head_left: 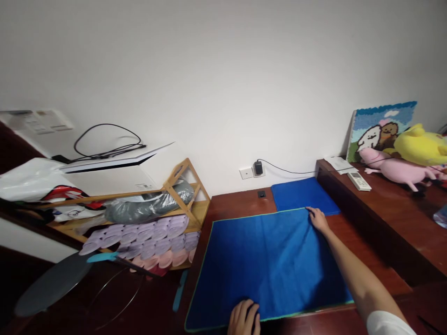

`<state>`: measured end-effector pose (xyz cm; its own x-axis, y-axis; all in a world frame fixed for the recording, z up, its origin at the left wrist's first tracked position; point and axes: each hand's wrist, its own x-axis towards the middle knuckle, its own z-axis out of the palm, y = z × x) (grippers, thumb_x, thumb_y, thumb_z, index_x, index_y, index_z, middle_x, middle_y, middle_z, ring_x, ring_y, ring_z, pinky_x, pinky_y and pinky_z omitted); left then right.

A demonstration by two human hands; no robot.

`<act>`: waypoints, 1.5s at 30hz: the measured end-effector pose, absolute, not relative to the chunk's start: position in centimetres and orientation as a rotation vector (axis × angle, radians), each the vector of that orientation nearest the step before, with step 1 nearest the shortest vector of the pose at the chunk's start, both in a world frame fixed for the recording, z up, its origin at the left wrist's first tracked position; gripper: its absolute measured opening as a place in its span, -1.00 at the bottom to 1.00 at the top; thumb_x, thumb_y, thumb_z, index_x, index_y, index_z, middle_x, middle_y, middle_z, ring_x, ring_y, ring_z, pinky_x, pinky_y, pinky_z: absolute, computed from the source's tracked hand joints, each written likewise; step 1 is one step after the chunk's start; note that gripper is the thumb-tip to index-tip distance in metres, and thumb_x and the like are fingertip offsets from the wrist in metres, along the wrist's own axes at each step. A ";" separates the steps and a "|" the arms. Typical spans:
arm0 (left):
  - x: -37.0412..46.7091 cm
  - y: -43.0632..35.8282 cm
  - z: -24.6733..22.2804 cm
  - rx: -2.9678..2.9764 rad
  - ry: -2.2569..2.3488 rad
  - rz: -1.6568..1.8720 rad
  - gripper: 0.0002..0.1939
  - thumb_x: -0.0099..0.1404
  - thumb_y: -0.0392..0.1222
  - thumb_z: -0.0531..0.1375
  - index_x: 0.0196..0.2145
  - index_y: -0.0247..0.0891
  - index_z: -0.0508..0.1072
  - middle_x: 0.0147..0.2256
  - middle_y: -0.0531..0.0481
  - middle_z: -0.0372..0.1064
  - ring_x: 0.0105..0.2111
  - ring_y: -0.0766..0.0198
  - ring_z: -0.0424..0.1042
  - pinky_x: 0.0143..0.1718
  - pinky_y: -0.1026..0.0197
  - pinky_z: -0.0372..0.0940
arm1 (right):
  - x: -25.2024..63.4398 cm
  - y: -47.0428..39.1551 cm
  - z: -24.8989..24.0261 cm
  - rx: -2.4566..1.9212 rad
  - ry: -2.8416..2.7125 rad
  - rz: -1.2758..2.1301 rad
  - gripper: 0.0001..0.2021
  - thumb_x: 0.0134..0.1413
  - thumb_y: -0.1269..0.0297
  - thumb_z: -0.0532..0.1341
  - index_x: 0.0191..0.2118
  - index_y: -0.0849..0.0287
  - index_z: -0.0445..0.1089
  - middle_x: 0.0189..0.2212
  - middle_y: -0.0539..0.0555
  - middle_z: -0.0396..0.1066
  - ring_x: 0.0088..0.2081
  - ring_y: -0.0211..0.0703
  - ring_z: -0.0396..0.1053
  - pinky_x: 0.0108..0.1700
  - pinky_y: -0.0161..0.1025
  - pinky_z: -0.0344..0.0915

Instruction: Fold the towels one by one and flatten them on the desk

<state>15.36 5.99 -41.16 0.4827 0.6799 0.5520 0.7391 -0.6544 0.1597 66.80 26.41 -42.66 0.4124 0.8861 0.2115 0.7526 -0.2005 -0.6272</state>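
Note:
A blue cloth (258, 265) with green edging lies spread over the reddish-brown wooden table (233, 202), with soft creases toward its right side. My right hand (317, 218) is at its far right corner, fingertips on the edge; whether they pinch the fabric is too small to tell. Near the front edge, my left hand (243, 318) rests on the cloth with its fingers slightly spread, partly cut off by the frame. Behind the spread cloth lies a folded blue cloth (302, 193).
On the right, a raised wooden ledge (387, 209) holds a remote (359, 181), papers, plush toys (398, 168) and a picture. A cable runs from a black plug (258, 167). At left stands a wooden rack (199, 216) with slippers, bags and a white box (115, 179).

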 end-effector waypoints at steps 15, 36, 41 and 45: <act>42.9 5.6 -42.4 -2.961 -0.624 -0.727 -0.81 0.28 -0.08 0.36 -0.40 -0.15 0.45 -0.45 -0.02 0.42 -0.40 0.13 0.40 -0.38 0.04 0.24 | 66.2 25.3 -44.0 -2.052 -1.368 0.262 -0.43 0.37 0.00 -0.09 0.30 0.00 0.42 0.28 0.11 0.39 0.21 0.09 0.34 0.28 -0.01 0.22; 27.8 13.3 -37.8 -2.802 -1.669 -0.498 -0.48 0.58 -0.03 -0.06 0.38 -0.14 0.30 0.42 -0.11 0.17 0.43 -0.01 0.13 0.41 -0.22 0.14 | 66.7 25.8 -45.0 -2.073 -1.359 0.259 -0.43 0.39 0.02 -0.10 0.32 0.01 0.41 0.31 0.08 0.37 0.24 0.09 0.32 0.30 0.03 0.22; 22.4 15.7 -37.9 -2.737 -1.706 -0.331 -0.45 0.60 0.01 -0.11 0.47 0.02 0.10 0.48 0.01 0.02 0.46 0.05 0.03 0.44 -0.19 0.09 | 66.7 25.8 -45.0 -2.084 -1.370 0.265 -0.42 0.37 0.01 -0.10 0.31 0.02 0.41 0.30 0.09 0.38 0.26 0.12 0.30 0.31 0.03 0.22; 22.4 14.5 -37.9 -2.737 -1.690 -0.309 -0.45 0.60 0.01 -0.11 0.47 0.01 0.09 0.48 0.00 0.01 0.46 0.05 0.03 0.44 -0.19 0.09 | 66.7 25.7 -44.9 -2.085 -1.382 0.262 -0.40 0.37 0.02 -0.12 0.31 0.05 0.41 0.31 0.11 0.37 0.28 0.11 0.30 0.32 0.02 0.21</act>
<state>22.39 14.54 -37.85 0.4360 0.8926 0.1148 0.8756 -0.4502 0.1753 66.71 25.71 -44.91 0.4341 0.8855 0.1655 0.7634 -0.2640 -0.5896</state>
